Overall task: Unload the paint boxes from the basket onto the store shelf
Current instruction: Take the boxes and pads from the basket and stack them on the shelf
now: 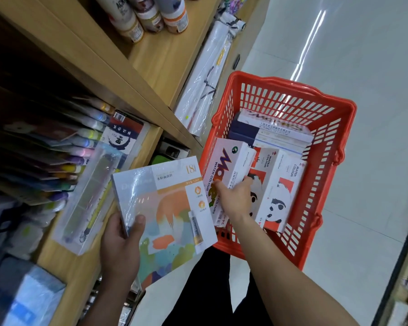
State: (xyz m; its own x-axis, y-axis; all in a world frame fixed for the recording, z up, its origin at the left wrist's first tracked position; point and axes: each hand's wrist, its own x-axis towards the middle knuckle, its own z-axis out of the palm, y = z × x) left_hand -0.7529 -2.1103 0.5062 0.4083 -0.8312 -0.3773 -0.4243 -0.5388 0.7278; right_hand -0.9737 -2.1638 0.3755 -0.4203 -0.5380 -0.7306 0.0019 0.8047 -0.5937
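Both arms reach out from the bottom of the view, bare to the wrist. The left hand (122,243) is nearest. It holds a flat paint box (165,208) by its near corner, with the thumb on top and the fingers hidden under it. This box has soft orange, blue and green shapes on it and a shiny wrap. It is out of the basket, in the air just beside the front edge of the wood shelf (80,274).

The right arm goes out straight and a bit to the left, into the red basket (292,88). The right hand (236,196) grips a white box (226,170) with "WATER COLOUR" on it. The thumb lies on the box's face and the fingers curl round its other edge. That box leans tilted at the left side of the basket.

Next to it, on the right, stand two panda boxes (280,196), red and white. Behind them, at the far end of the basket, lie more white boxes (276,130) in a stack, beside a dark blue one (243,132).

The basket sits on the pale floor (363,67), close to the shelf. On the shelf lie a long clear pack (92,196) and a row of paint tubes (87,142). Higher up stand bottles (151,15).
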